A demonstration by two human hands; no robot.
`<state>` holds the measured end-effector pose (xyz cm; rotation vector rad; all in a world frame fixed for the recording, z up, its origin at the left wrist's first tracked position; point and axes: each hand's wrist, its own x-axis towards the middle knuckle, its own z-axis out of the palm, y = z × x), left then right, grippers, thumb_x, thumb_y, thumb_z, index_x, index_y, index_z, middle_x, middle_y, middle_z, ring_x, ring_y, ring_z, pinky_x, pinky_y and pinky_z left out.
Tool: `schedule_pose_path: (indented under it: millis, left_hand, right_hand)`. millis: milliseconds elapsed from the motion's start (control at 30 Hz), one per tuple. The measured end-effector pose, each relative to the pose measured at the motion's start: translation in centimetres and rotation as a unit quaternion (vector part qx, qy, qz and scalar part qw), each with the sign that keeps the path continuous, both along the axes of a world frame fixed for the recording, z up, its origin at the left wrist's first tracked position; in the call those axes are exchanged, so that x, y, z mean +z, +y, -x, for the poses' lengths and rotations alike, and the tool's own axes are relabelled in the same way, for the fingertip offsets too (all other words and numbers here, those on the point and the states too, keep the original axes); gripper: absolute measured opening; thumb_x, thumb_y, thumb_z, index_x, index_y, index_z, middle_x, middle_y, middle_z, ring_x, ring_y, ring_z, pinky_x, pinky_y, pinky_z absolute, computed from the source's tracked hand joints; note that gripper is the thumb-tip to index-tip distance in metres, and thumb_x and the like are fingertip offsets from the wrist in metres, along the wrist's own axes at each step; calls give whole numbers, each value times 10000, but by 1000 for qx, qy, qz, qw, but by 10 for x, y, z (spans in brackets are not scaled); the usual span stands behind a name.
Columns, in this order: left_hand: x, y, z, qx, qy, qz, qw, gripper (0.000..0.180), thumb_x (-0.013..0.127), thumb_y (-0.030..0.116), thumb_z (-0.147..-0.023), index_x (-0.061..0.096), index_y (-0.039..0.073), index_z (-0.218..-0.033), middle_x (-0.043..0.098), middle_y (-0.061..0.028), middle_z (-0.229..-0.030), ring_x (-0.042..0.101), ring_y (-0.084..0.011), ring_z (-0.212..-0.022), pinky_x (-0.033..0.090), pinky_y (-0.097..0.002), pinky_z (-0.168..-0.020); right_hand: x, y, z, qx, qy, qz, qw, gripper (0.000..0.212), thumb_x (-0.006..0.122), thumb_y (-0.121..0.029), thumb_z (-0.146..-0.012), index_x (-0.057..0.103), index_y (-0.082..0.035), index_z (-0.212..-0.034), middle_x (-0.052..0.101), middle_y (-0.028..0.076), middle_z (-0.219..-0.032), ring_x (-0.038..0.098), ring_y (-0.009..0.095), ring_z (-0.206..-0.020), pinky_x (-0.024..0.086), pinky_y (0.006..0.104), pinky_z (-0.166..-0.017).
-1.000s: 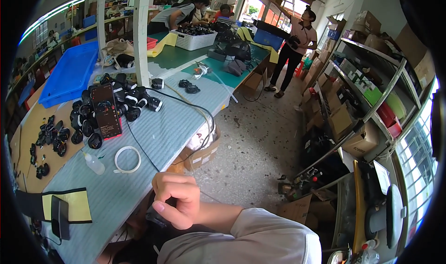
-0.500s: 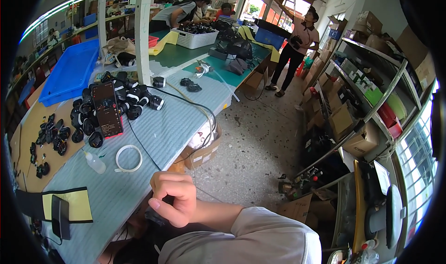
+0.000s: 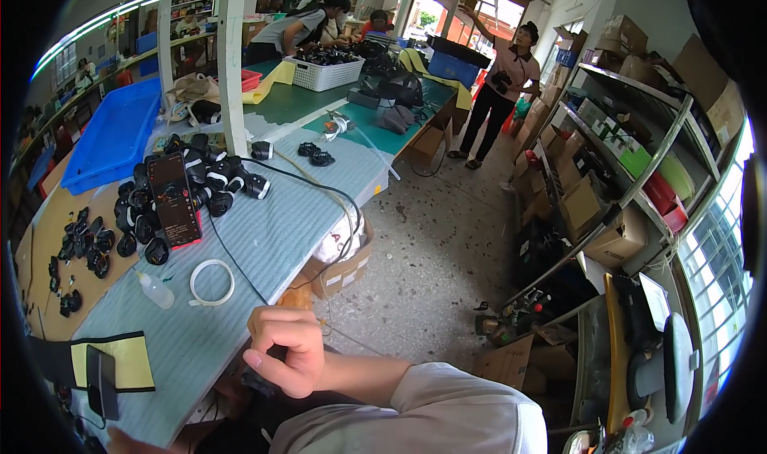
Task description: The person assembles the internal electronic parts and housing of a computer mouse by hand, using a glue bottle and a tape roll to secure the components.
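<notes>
My right hand (image 3: 286, 350) is curled closed in front of me, beside the front edge of the table. A dark patch shows inside its fingers, and something black (image 3: 260, 380) lies just under the thumb; what it is I cannot make out. At the lower left rim a bit of my left hand (image 3: 128, 442) comes into view by the table edge, its fingers mostly cut off. Near it lies a dark phone-like slab (image 3: 101, 382) with a cable, on a yellow pad with black edging (image 3: 136, 363). A white tape roll (image 3: 212, 283) and a small squeeze bottle (image 3: 156, 291) lie farther off.
A phone (image 3: 174, 202) leans on a heap of black round parts (image 3: 216, 174). Behind stand a blue tray (image 3: 112, 138) and a white basket (image 3: 326, 75). A cable runs over the table edge. Shelves with boxes (image 3: 627, 158) line the right; a person (image 3: 503, 78) stands in the aisle.
The view has shifted slightly, so the table things sit a little farther left. My right hand stays closed. Part of my left hand has come in at the lower left rim.
</notes>
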<state>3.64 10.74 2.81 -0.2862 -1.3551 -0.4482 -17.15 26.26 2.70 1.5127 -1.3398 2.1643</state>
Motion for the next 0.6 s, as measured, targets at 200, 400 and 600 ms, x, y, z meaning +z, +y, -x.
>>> schedule_pose_path:
  millis: [200,400,600]
  left_hand:
    - [-60,-52,-1,165,-198,-77,963,335,650,111,-865,528,-46,-1134,569,-151,-1042,534,-301,-1036,409,-420,-931]
    - [-40,-39,12,105,-233,-77,964,253,662,-76,-818,541,-53,-1039,584,-96,-1001,517,-254,-943,407,-366,-870]
    - [-39,-42,21,7,-250,-79,965,327,679,-25,-858,519,-23,-1143,582,-127,-1050,532,-236,-942,399,-370,-864]
  right_hand:
    - [-3,3,1,-2,-1,-17,1000,176,623,60,-768,508,-1,-649,482,85,-649,444,208,-558,337,308,-518]
    - [1,3,2,7,-2,-6,1000,181,629,56,-775,511,0,-650,478,85,-644,441,207,-557,338,308,-518]
    - [-7,0,2,3,-2,-30,1000,193,633,48,-782,512,-11,-644,495,93,-650,463,209,-565,342,320,-517]
